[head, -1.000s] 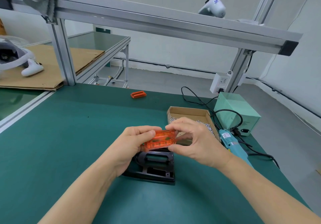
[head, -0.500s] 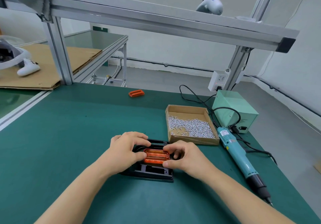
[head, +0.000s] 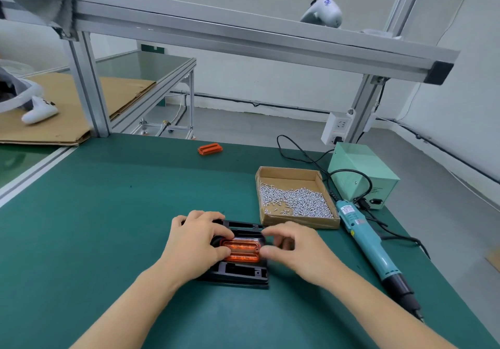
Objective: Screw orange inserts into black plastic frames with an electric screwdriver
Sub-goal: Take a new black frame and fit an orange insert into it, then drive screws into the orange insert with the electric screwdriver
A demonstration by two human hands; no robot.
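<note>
The insert sits in the opening of the black frame, and the frame lies flat on the green bench, close in front of me. My two hands are at its two ends, so the insert is between my grips. My left hand lies over the left part of the frame; its fingers are curled down and the fingertips touch the left end of the insert. My right hand is at the right end; the thumb and the forefinger are bent toward each other at the right edge of the insert. I cannot tell if they really pinch this edge or only touch it.

Behind the frame, just to the right, stands an open box with many small silver screws inside. To the right of the box the blue screwdriver lies on the bench, tip toward me, and no hand touches it. Its cable goes to a light green supply near the far right corner. A second insert lies alone near the far edge, well apart from my hands.
</note>
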